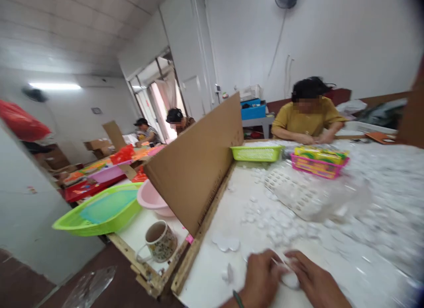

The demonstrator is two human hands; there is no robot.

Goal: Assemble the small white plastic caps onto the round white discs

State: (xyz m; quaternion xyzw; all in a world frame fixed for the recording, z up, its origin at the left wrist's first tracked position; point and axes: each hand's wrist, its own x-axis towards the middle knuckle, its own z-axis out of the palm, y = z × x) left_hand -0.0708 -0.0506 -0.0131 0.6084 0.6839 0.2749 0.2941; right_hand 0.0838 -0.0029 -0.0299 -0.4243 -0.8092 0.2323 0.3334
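Note:
Low in the head view, my left hand (261,279) and my right hand (313,277) meet over the white table. Between their fingertips is a small white rounded piece (290,280), and both hands are closed on it. Motion blur hides its exact kind. Left of my left hand lies a small white piece (228,273), with a white scalloped, cloud-shaped piece (226,243) farther up. Beyond my hands, many small white pieces (271,219) are scattered across the tabletop.
A cardboard divider (205,157) stands along the table's left edge. Beyond it are a patterned mug (161,244), a pink basin (154,197) and a green basket (99,211). A plastic bag (318,197), pink basket (318,166) and green tray (256,154) lie ahead. A co-worker (306,118) sits opposite.

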